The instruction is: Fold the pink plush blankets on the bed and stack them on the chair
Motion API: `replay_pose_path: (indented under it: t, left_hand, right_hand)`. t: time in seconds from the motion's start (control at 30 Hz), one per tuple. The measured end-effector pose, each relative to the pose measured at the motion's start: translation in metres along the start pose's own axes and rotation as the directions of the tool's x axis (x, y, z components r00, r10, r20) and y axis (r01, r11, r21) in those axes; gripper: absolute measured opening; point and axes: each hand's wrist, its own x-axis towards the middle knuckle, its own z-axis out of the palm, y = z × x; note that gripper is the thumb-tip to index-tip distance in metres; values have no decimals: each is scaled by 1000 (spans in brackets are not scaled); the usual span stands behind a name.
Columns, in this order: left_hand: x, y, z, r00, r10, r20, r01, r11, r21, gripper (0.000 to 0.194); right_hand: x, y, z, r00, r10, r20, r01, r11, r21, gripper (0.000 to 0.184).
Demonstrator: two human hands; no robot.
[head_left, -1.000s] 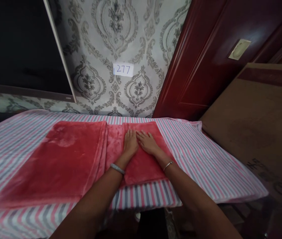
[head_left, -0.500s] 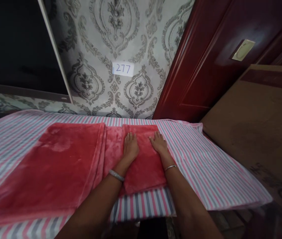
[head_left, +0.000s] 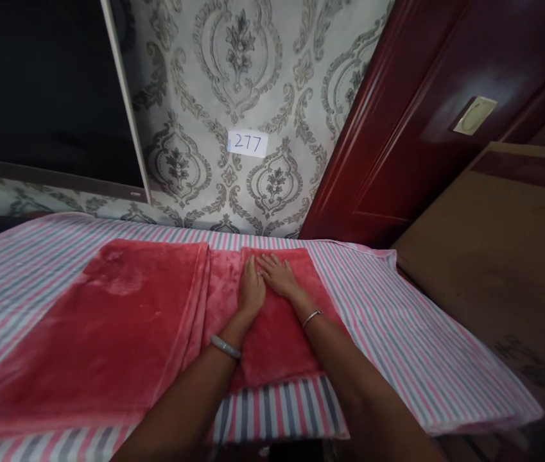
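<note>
Brown cardboard box point(head_left: 503, 256) right of red plush blanket point(head_left: 103, 333), contents hidden. On blanket, my spread right hand point(head_left: 279, 276) moved beside my left hand point(head_left: 252, 290), fingers together.

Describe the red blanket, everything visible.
The red blanket looks plush, with paler patches. It lies flat on a striped cloth, folded into a broad left panel and a narrower right one, a lighter strip between them. Layered edges show along the left panel's inner side. The left hand and right hand rest on the right panel, close together.
</note>
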Motion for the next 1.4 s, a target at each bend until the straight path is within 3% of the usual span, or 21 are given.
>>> replay_pose_path:
  t: [0.13,0.27,0.37,0.43,0.53,0.57,0.63,0.7,0.8,0.9,1.0,1.1,1.2,1.33,1.4]
  left_hand:
    - [-1,-4,2,998,-22,52,14,989,149,67]
    - [1,-4,3,997,-11,76,-4,979,202,70]
    - [2,4,1,995,-10,95,-14,967,254,67]
    - [1,12,-2,988,3,153,-55,940,336,62]
    - [-3,27,-6,956,46,291,-185,861,474,56]
    - [-4,31,-7,944,53,326,-223,830,511,55]
    - [-6,37,-10,931,57,361,-267,780,566,55]
    - [-7,42,-11,926,58,373,-287,748,598,55]
    - [-7,45,-12,923,58,382,-300,730,614,54]
    - [-6,46,-14,920,46,389,-297,729,616,52]
    - [-5,49,-17,916,44,400,-306,722,621,48]
    - [-3,60,-15,911,49,410,-321,706,631,46]
    - [-5,80,0,880,87,466,-391,691,609,48]
    - [-20,99,31,803,122,583,-499,672,547,53]
    - [-32,97,42,783,104,613,-512,666,542,53]
  right_hand:
    - [1,36,0,976,215,-39,-216,976,-9,57]
    - [-17,78,-13,903,429,-31,-427,903,52,59]
    - [-44,83,-20,846,533,-24,-528,843,107,62]
    - [-67,66,-17,876,477,-71,-470,877,96,62]
    - [-104,27,2,970,217,-108,-213,976,52,61]
    - [-116,16,9,984,147,-98,-143,989,47,62]
    - [-136,4,22,989,117,-88,-115,993,35,64]
    - [-153,8,28,974,210,-90,-210,978,12,64]
    - [-171,36,26,912,404,-65,-405,914,-2,63]
    - [-182,62,19,859,509,-51,-509,861,22,60]
    - [-177,75,15,865,474,-165,-461,881,109,59]
    - [-153,75,10,881,384,-277,-301,906,299,63]
    - [-120,70,3,856,400,-328,-133,784,606,68]
    - [-89,63,8,801,517,-301,97,384,918,65]
    - [-84,61,19,796,539,-276,134,287,949,64]
